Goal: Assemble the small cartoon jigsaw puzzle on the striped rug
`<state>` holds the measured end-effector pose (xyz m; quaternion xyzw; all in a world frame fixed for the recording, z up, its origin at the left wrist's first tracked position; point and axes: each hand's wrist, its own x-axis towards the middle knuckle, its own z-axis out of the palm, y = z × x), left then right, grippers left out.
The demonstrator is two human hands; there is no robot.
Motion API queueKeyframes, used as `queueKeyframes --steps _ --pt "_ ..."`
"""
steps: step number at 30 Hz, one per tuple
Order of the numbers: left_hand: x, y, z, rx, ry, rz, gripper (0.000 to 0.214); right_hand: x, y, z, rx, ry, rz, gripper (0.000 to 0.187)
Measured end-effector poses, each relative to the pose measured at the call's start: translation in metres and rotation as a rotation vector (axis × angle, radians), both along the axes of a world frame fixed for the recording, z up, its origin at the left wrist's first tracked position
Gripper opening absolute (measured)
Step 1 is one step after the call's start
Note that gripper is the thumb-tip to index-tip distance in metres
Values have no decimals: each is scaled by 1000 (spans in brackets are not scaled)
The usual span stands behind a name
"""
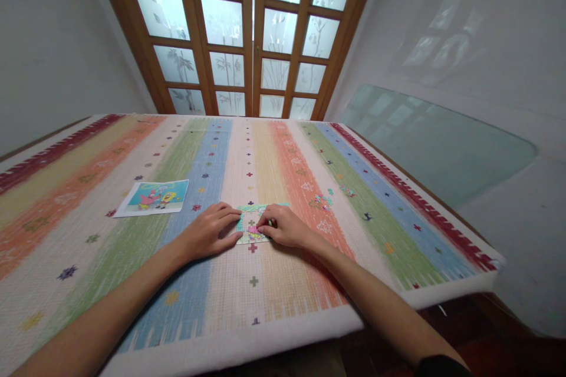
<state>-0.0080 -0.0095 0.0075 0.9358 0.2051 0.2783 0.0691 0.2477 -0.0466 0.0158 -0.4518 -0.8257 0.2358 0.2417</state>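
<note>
A partly assembled jigsaw puzzle [240, 240] lies flat on the striped cloth before me, its frame joined and the cloth showing through its middle. My left hand [216, 228] rests at the puzzle's left side, fingers stretched out and apart, tips touching its edge. Over the right part of the puzzle, my right hand [285, 226] has thumb and forefinger pinched on a small puzzle piece, largely hidden by the fingers. Pink and yellow pieces [253, 233] show near the lower edge, just beside those fingertips.
Several loose puzzle pieces [326, 201] lie to the right, with more pieces [347, 191] just beyond. A printed cartoon picture [154, 198] lies on the left. The striped tablecloth [247, 300] covers the table. Wooden glass-paned doors [254, 35] stand behind it.
</note>
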Motion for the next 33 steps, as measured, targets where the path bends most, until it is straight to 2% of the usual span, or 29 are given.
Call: queueKeyframes --steps 7,15,19,23,26,28,33 --pt "0 1 -3 30 1 -4 24 7 0 3 34 -4 25 19" --pt "0 1 -3 37 2 -6 24 12 -5 5 105 -186 215 21" --pt "0 1 -3 34 4 -7 24 12 -7 6 83 -190 229 25" --pt "-1 2 -2 27 15 1 24 21 -1 10 -25 -88 241 32" --pt "-1 1 -2 16 20 8 24 44 7 21 -65 -27 151 29" --pt "-2 1 -2 10 17 10 24 68 12 32 -6 -27 -4 29" --pt "-2 1 -3 24 7 1 23 126 20 49 52 -265 -371 27"
